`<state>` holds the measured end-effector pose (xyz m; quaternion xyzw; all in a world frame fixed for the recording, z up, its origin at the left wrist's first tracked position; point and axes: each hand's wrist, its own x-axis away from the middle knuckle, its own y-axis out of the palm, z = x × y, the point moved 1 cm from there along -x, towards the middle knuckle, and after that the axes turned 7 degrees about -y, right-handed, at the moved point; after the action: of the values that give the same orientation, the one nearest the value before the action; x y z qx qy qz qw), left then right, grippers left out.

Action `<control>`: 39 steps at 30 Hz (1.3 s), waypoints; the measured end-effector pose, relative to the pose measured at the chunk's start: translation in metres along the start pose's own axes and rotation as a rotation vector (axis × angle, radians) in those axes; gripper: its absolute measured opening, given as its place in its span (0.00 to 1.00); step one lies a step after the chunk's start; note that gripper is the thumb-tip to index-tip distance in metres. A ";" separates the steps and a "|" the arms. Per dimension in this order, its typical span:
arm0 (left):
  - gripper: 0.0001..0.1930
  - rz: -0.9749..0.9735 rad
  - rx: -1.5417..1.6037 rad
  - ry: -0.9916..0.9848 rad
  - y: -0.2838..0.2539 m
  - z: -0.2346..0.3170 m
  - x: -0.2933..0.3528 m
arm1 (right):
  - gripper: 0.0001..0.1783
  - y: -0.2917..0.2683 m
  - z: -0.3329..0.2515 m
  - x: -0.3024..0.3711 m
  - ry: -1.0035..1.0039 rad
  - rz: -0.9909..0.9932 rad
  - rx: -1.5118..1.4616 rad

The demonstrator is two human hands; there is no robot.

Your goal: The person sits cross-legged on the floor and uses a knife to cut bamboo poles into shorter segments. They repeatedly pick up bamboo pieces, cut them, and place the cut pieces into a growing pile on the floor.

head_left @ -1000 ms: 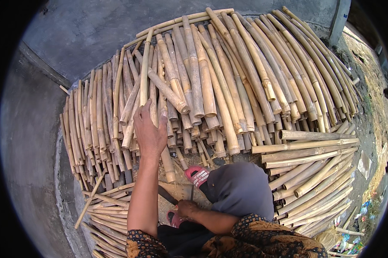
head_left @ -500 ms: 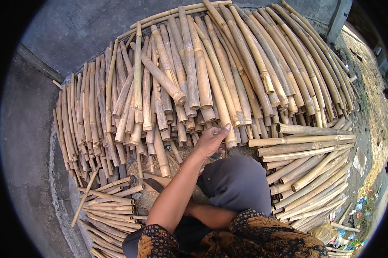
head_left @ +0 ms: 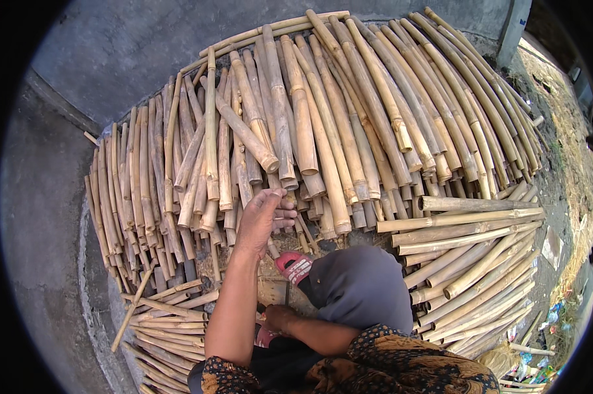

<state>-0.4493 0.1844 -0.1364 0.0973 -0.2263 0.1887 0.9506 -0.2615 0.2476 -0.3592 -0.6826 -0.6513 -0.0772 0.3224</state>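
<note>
My left hand [head_left: 265, 220] is held up at the near ends of the bamboo poles [head_left: 244, 138], its fingers a little bent and apart, with nothing seen in them. The fingertips are close to the cut end of a grey-brown pole [head_left: 287, 172]; contact cannot be made out. Low by my bent knee, my right hand [head_left: 280, 320] is closed round the handle of a machete [head_left: 288, 292], whose dark blade shows only as a thin edge-on line. The handle itself is hidden in the fist.
Shorter bamboo pieces lie stacked at right [head_left: 474, 282] and at lower left [head_left: 168, 322]. A grey wall [head_left: 132, 52] stands behind the big pile. A red sandal [head_left: 292, 267] is on my foot beside the poles. Litter [head_left: 552, 315] lies at far right.
My left hand has let go of a pole end and moved left along the pile. The machete's blade has turned from broadside to edge-on and swung right.
</note>
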 end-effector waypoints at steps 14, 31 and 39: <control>0.29 -0.334 -0.372 0.006 0.152 0.000 -0.019 | 0.18 0.046 0.013 -0.038 -0.131 0.224 -0.035; 0.12 -0.216 0.252 0.011 0.134 0.025 -0.035 | 0.16 0.087 0.000 -0.037 0.054 0.619 0.329; 0.22 0.108 -0.154 0.268 0.099 0.022 -0.047 | 0.15 0.057 0.021 -0.038 -0.219 0.281 -0.096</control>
<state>-0.5361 0.2536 -0.1294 -0.0140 -0.1162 0.2328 0.9655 -0.2200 0.2308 -0.4149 -0.7856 -0.5765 0.0122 0.2243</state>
